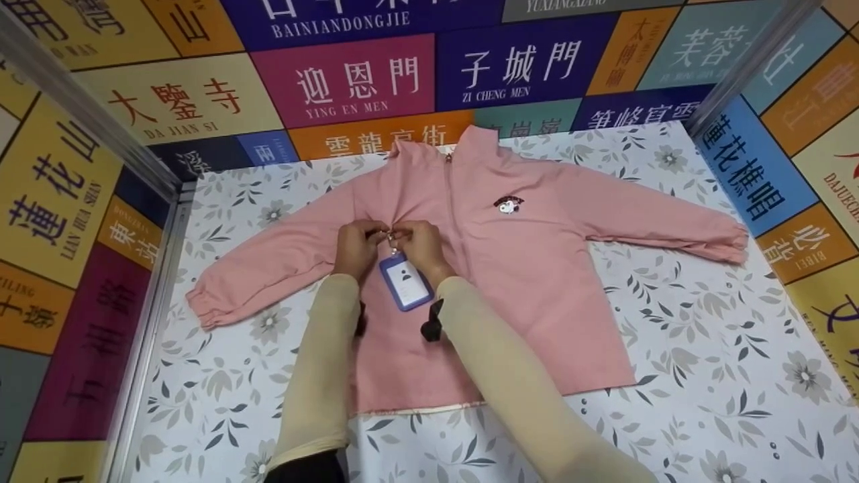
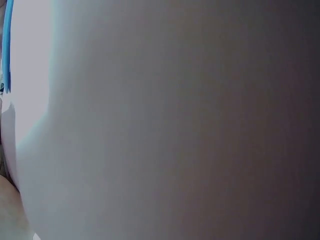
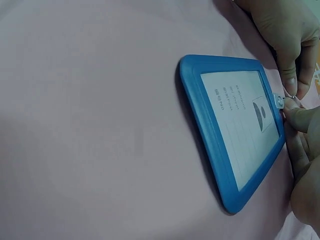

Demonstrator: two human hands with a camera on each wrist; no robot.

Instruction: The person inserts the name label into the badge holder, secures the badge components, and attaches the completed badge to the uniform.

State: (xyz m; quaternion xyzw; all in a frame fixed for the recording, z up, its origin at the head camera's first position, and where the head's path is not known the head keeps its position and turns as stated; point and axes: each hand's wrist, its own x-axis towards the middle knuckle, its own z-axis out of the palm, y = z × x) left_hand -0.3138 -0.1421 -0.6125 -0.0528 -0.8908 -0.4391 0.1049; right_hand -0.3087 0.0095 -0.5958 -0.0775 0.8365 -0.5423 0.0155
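A pink jacket (image 1: 530, 288) lies spread face up with its front zipper closed. Over its chest, on the left of the head view, a blue-framed ID badge (image 1: 406, 282) rests on the fabric, its clear strap and small metal clip (image 1: 390, 235) at the top. My left hand (image 1: 357, 249) pinches at this clip between thumb and forefinger. From the other side, my right hand (image 1: 421, 249) pinches the clip's lower part, by the strap. The fingertips of both hands nearly meet and partly hide the clip. Blurred pale fabric fills most of the left wrist view.
Under the jacket is a table (image 1: 725, 349) covered with a floral print. Panels with large printed characters (image 1: 362, 80) stand behind it and at both sides, joined by metal posts (image 1: 161, 161). The jacket's sleeves (image 1: 268, 268) stretch out to both sides.
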